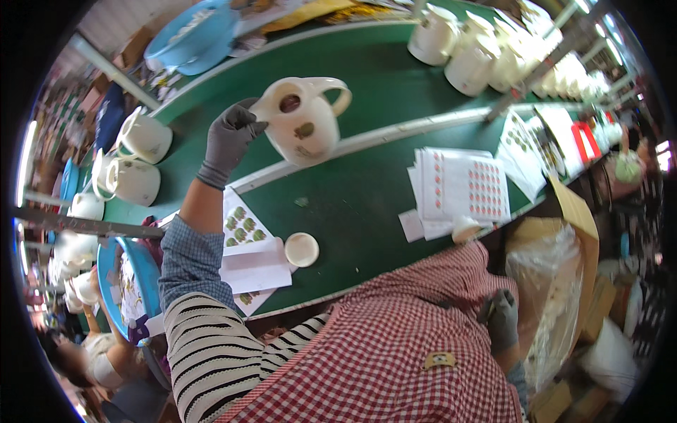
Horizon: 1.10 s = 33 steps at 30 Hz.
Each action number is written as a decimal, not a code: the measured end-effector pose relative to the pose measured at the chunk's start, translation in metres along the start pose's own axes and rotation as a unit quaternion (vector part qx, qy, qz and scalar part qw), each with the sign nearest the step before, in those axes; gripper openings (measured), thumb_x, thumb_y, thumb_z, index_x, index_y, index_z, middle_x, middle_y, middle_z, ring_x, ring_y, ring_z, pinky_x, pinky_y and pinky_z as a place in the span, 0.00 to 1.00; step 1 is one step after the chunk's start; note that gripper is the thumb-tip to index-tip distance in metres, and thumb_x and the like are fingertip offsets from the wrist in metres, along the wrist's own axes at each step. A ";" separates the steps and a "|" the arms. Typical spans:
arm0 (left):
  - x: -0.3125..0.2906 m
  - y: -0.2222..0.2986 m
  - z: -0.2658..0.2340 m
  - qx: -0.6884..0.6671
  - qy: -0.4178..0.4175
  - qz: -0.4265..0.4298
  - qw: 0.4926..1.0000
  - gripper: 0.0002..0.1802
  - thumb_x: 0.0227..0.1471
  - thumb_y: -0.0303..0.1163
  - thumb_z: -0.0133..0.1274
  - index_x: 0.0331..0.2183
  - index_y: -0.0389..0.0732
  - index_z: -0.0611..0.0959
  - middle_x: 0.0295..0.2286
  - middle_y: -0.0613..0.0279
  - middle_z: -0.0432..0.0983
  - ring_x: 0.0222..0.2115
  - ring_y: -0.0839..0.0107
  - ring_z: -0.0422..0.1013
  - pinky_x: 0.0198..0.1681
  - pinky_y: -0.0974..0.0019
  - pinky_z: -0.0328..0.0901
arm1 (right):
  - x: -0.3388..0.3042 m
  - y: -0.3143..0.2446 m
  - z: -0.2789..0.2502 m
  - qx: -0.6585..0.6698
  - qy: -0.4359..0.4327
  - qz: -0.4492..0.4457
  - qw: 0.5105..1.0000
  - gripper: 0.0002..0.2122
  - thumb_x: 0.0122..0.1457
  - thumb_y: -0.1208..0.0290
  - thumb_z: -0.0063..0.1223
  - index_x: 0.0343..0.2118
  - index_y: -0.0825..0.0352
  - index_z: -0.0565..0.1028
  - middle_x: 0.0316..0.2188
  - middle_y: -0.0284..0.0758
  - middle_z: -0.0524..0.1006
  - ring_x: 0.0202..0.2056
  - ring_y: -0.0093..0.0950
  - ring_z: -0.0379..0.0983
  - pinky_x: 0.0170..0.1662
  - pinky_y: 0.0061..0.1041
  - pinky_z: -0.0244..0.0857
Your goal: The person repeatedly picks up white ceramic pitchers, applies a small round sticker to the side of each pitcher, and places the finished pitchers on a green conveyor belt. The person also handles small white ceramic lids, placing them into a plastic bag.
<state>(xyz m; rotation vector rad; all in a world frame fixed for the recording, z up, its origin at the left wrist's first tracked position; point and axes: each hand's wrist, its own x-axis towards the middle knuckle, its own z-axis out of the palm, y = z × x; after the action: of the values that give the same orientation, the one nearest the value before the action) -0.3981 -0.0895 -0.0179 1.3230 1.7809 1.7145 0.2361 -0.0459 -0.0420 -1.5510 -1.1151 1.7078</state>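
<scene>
My left hand [231, 137], in a grey glove, reaches out over the worktable and pinches a cream ceramic pitcher [310, 134] at its spout edge. The pitcher hangs tilted above the green surface, its loop handle to the right, its round opening showing and a small dark green decal on its side. Low at the right, beside the checked apron, my right hand [502, 321] is also gloved in grey; its fingers are curled in, and whatever they hold is not clear. A round cream lid or dish [302, 249] lies on the table nearer to me.
Decal sheets [243, 227] and white paper [255, 268] lie at the left, a stack of red-patterned sheets [465, 187] at the right. More pitchers [472, 63] stand far right and left [134, 181]. A raised rail [409, 132] crosses the table. A blue basin [194, 35] stands behind.
</scene>
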 end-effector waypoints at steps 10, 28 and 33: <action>-0.045 0.038 0.140 -0.200 -0.445 -0.136 0.862 0.14 0.35 0.14 0.65 0.24 0.38 0.78 0.49 0.46 0.74 0.47 0.64 0.72 0.53 0.62 0.68 | -0.022 0.015 -0.033 0.070 -0.018 -0.043 0.997 0.10 0.63 0.63 0.50 0.28 0.63 0.69 0.16 0.35 0.72 0.13 0.26 0.66 0.16 0.26 0.62; -0.280 0.100 0.215 -0.179 -0.123 -0.315 0.924 0.18 0.56 0.35 0.57 0.43 0.31 0.79 0.41 0.53 0.78 0.41 0.67 0.74 0.49 0.66 0.66 | -0.014 0.031 -0.047 0.081 -0.085 -0.056 0.991 0.10 0.63 0.63 0.49 0.30 0.64 0.71 0.17 0.33 0.72 0.13 0.24 0.65 0.17 0.23 0.60; -0.257 0.104 0.255 -0.005 -0.238 -0.198 0.951 0.19 0.56 0.34 0.57 0.45 0.32 0.78 0.40 0.52 0.79 0.40 0.69 0.74 0.45 0.66 0.68 | -0.017 0.005 -0.037 0.015 -0.146 -0.099 0.984 0.10 0.62 0.62 0.54 0.30 0.65 0.72 0.17 0.32 0.71 0.14 0.21 0.64 0.18 0.22 0.58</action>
<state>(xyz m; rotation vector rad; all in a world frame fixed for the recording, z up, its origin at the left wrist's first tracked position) -0.0304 -0.1549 -0.0686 1.1488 1.6072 1.0783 0.2752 -0.0550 -0.0367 -1.1525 -1.3308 1.8425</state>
